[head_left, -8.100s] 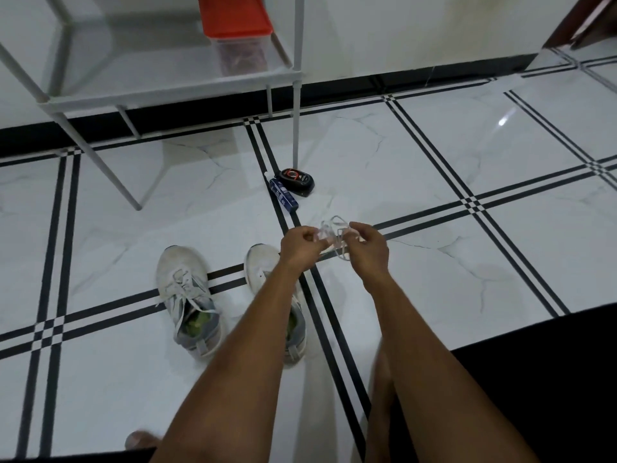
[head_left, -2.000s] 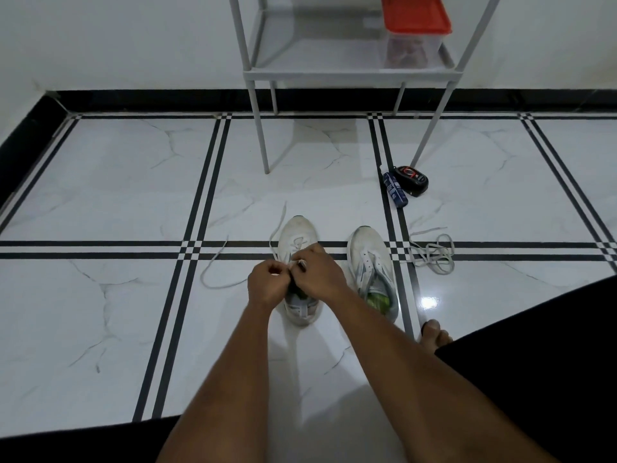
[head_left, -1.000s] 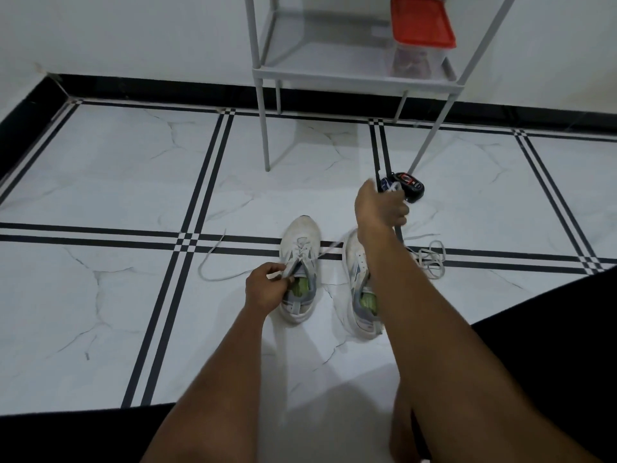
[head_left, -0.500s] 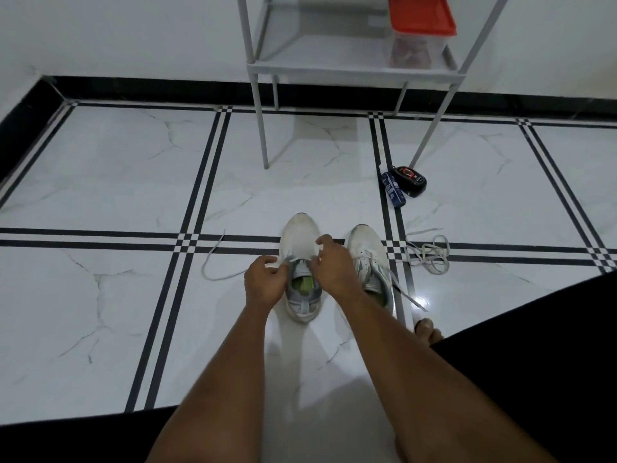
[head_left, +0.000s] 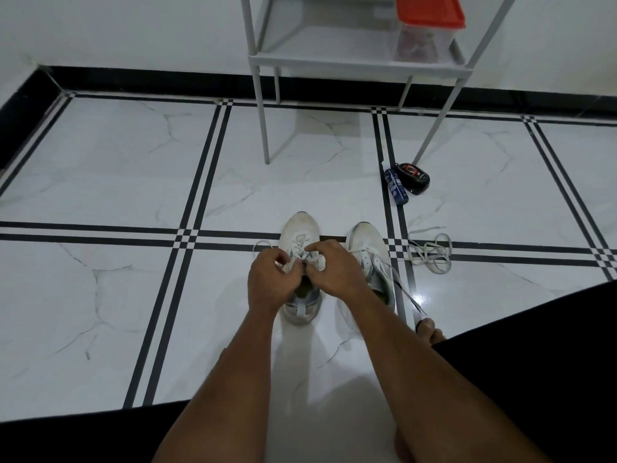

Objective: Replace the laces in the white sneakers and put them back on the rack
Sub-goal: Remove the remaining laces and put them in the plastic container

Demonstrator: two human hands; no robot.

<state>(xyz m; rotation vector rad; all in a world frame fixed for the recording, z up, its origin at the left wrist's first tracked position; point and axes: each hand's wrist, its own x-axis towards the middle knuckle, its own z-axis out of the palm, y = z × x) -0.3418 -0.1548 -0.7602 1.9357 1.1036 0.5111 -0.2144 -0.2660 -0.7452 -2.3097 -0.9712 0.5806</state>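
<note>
both hands are back over the left sneaker [head_left: 302,235]: left hand [head_left: 272,279] and right hand [head_left: 329,270] pinch its lace [head_left: 298,259]; the spare lace [head_left: 430,252] stays right of the right sneaker [head_left: 369,245].

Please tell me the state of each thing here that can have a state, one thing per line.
Left hand: fingers curled, pinching the lace.
Right hand: fingers curled, pinching the lace.
Left sneaker: on the floor, lace partly threaded.
Right sneaker: on the floor, laced, ends loose.
Loose lace: lying in a heap on the floor.
Box: on the rack, red lid closed.
</note>
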